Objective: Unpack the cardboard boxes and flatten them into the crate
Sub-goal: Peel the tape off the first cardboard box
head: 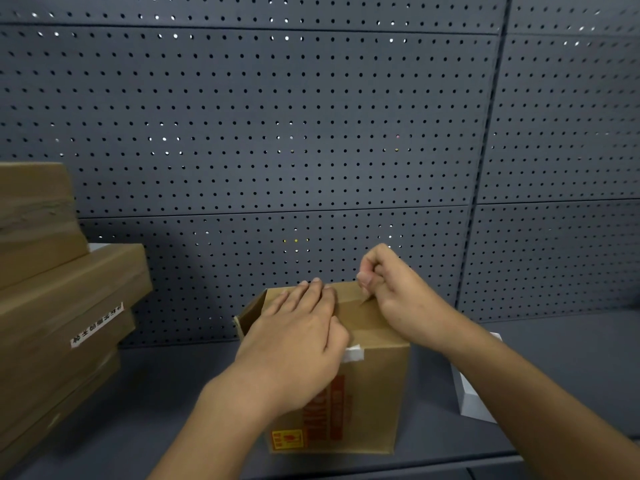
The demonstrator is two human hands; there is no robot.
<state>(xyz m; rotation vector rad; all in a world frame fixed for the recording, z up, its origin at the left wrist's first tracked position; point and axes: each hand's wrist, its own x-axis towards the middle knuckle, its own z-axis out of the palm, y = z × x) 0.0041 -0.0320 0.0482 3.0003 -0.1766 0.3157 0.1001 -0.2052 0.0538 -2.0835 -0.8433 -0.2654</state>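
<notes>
While the left hand presses flat on the cardboard box, the right hand pinches tape at its far-right top edge.

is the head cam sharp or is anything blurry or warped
Head view: left hand and stacked boxes look motion-smeared; the small box print is unreadable; pegboard seams bow from wide-angle distortion; dim, even light, soft shadows behind the boxes.

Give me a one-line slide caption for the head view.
Left hand lies flat on the small cardboard box while the right hand pinches at its top; stacked boxes wait alongside.
</notes>
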